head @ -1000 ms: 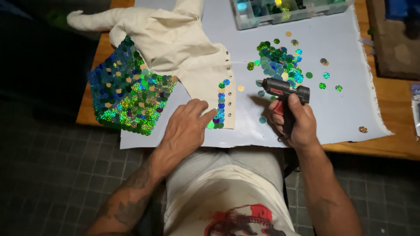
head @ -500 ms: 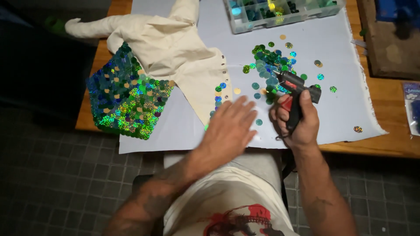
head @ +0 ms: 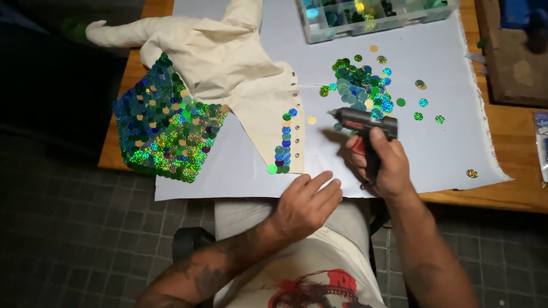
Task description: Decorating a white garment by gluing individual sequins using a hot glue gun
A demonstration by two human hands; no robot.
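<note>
Left hand (head: pixel 305 202) has pulled back to the bench's near edge, open, resting flat; right hand (head: pixel 381 162) grips black glue gun (head: pixel 362 122), nozzle left toward sequined cream fabric (head: pixel 251 85).

My right hand (head: pixel 381 162) holds the glue gun (head: pixel 365 122) on the sheet (head: pixel 439 148), sequin pile (head: pixel 359 85) behind it, box (head: pixel 371 14) farther back. The cloth (head: pixel 240 68) lies left; my left hand (head: pixel 305 202) rests at the sheet's near edge.
</note>
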